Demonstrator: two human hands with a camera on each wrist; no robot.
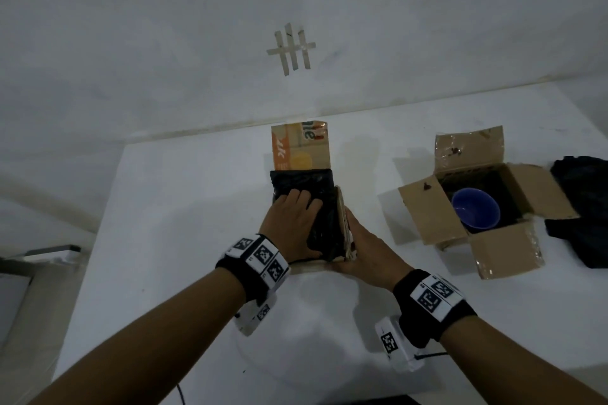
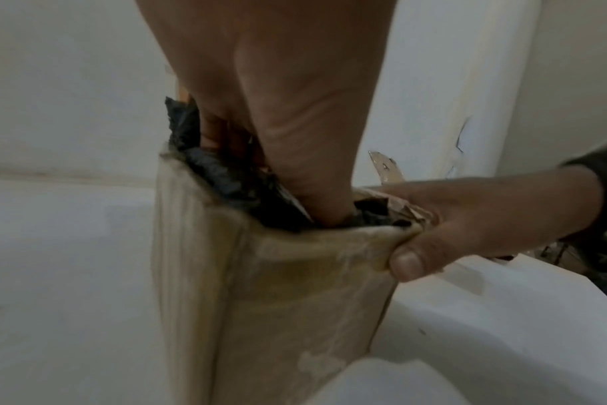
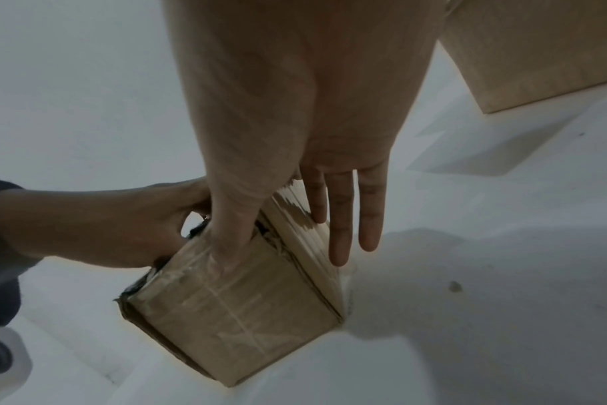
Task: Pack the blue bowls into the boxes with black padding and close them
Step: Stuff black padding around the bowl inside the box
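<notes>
The left hand (image 1: 289, 223) presses flat on black padding (image 1: 302, 181) in the near box (image 3: 232, 309). The right hand (image 1: 365, 246), fingers straight, steadies its 3 o'clock flap. At 2 o'clock, a blue bowl (image 1: 475, 212) sits in the second box (image 1: 493, 246).

Both forearms reach forward, each wrist in a black band. The left hand (image 1: 291, 223) lies palm down with fingers spread flat. The right hand (image 1: 365, 248) stands on edge just right of it, fingers straight.

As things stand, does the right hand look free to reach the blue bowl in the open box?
Probably not right away: the right hand is flat against the near box, steadying its side. The way itself looks free, since the blue bowl lies uncovered in the open box.
</notes>
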